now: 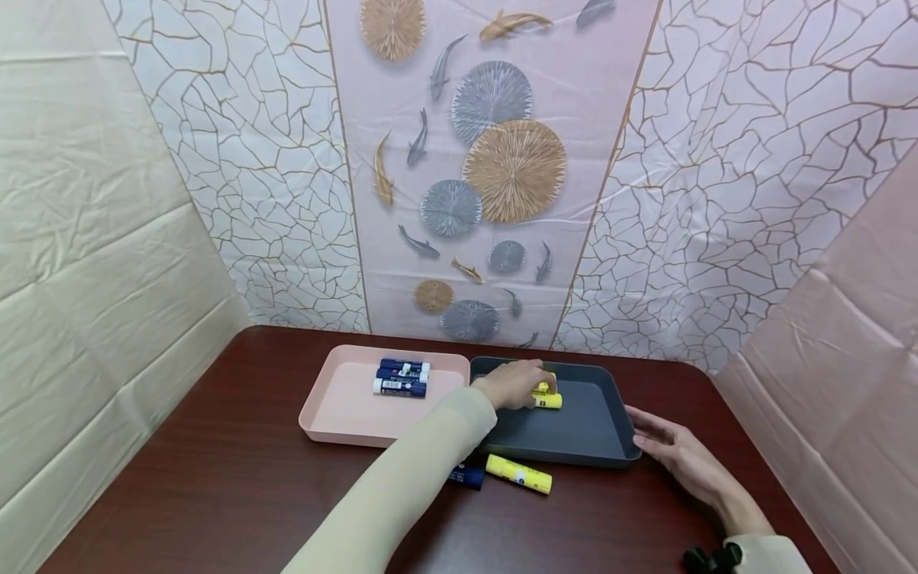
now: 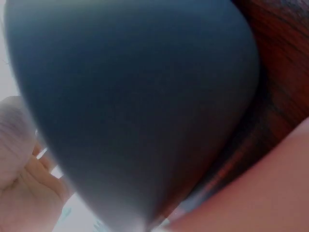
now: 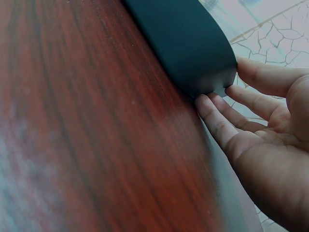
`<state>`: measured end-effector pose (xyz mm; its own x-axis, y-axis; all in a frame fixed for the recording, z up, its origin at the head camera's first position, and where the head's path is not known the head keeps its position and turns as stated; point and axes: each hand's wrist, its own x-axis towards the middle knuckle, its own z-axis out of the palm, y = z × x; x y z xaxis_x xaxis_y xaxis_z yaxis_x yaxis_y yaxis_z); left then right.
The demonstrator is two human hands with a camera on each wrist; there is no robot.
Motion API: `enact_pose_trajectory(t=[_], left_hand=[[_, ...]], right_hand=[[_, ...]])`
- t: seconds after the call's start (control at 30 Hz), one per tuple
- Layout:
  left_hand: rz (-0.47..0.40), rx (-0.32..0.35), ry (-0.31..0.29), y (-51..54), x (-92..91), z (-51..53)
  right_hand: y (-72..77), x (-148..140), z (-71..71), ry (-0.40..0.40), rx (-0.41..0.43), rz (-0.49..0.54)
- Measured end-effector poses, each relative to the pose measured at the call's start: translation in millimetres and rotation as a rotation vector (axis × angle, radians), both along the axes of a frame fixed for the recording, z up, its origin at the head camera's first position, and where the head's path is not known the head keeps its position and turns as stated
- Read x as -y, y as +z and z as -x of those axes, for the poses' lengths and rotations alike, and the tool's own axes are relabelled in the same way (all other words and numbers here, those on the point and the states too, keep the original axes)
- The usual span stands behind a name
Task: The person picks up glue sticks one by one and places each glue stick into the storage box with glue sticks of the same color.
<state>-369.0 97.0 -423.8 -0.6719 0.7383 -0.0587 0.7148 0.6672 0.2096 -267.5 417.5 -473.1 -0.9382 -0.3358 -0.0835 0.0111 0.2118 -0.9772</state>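
Note:
My left hand (image 1: 512, 384) reaches into the dark grey tray (image 1: 595, 442), its fingers bent down around a yellow glue stick (image 1: 545, 387). Another yellow glue stick (image 1: 548, 401) lies just in front of it; the hand hides part of both. The left wrist view is mostly filled by the blurred tray (image 2: 130, 96). At the tray's right end, my right hand (image 1: 681, 458) touches the outer wall with its fingertips (image 3: 205, 104), the fingers fairly straight. On the table before the tray lie a yellow glue stick (image 1: 519, 474) and a blue glue stick (image 1: 468, 477), partly behind my left forearm.
A pink tray (image 1: 337, 414) stands against the grey tray's left side, with blue glue sticks (image 1: 400, 388) lying side by side in it. Both trays are on a dark red-brown wooden table (image 1: 215, 478). Patterned cloth (image 1: 459, 199) hangs behind, and plain cloth panels flank the table.

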Motion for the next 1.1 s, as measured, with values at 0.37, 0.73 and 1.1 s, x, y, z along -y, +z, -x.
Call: enact_pose_trajectory(t=[0.37,0.73,1.1], left_hand=[[-0.111,0.049,0.004,9.6,5.7,0.7],[-0.235,0.138,-0.011,18.8,16.9,-2.1],[-0.328,0.181,-0.028,25.4,35.3,-11.4]], right_hand=[[0.6,0.9,0.2,0.000,-0.002,0.003],[2.3,2.0,-1.9,-0.008,0.002,0.000],[3.3,2.6,-1.4,-0.022,0.014,-0.005]])
